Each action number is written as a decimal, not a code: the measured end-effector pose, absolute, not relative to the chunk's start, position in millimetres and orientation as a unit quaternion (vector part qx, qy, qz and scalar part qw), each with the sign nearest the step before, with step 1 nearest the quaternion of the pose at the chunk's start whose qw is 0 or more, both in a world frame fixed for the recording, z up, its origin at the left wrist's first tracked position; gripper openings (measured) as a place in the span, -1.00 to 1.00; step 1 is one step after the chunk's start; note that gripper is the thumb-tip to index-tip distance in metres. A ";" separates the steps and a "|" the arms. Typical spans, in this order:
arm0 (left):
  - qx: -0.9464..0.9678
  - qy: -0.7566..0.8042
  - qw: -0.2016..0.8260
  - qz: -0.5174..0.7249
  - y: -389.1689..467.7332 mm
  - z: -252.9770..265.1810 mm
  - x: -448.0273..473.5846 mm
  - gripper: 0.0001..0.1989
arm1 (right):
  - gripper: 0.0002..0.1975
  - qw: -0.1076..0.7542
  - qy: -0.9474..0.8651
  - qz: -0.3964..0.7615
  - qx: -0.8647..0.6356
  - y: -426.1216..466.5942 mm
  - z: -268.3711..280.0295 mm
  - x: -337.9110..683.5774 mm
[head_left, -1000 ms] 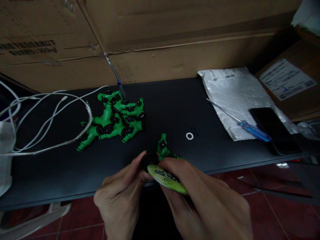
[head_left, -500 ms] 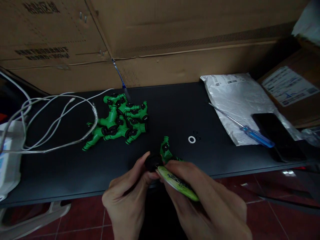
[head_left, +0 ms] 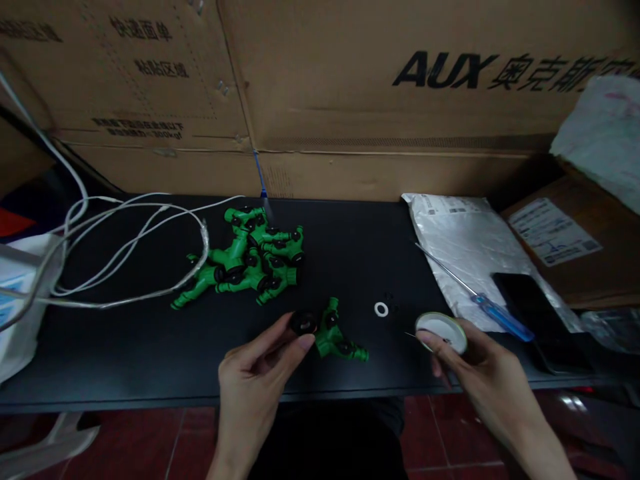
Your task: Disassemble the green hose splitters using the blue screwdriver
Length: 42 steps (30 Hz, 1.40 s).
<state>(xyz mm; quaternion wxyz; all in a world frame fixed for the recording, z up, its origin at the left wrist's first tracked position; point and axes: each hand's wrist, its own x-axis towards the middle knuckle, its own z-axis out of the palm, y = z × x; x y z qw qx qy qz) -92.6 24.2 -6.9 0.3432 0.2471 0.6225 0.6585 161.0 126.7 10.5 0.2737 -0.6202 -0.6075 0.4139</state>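
Black round plastic cap (head_left: pixel 303 323) pinched by left hand (head_left: pixel 257 373), near green Y-shaped plastic connector (head_left: pixel 331 335) on dark table (head_left: pixel 350 240). White green-rimmed disc (head_left: pixel 443 328) bearing thin metal pin (head_left: pixel 411 335) grasped by right hand (head_left: pixel 483 367), well apart. Cap inspection judged in hand; any pin work would call for careful tip alignment at the cap.

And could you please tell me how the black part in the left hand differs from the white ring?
The black part is held in the left hand, while the white ring lies flat on the table. The black part looks larger than the white ring. Both look round.
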 end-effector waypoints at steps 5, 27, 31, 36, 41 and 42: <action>0.235 0.600 0.411 0.645 28.4 -7.8 -94.6 -0.76 | -0.47 0.250 -0.578 0.410 -0.660 144.9 -16.0 172.9; 0.592 0.575 0.317 0.468 55.8 19.2 -104.1 -0.88 | -0.68 0.347 -0.563 0.620 -0.423 92.2 24.9 58.1; 0.599 0.555 0.375 0.438 57.2 16.7 -108.0 -0.95 | -0.74 0.340 -0.563 0.628 -0.416 95.4 29.0 68.4; 0.595 0.524 0.437 0.425 60.4 15.7 -116.0 -0.96 | -0.73 0.315 -0.577 0.640 -0.397 96.5 36.1 80.0; 0.573 0.504 0.484 0.429 64.4 15.0 -119.1 -0.91 | -0.70 0.290 -0.598 0.645 -0.376 98.8 37.3 85.4; 0.564 0.501 0.494 0.431 65.5 15.3 -118.5 -0.90 | -0.70 0.287 -0.600 0.647 -0.372 99.1 36.9 86.3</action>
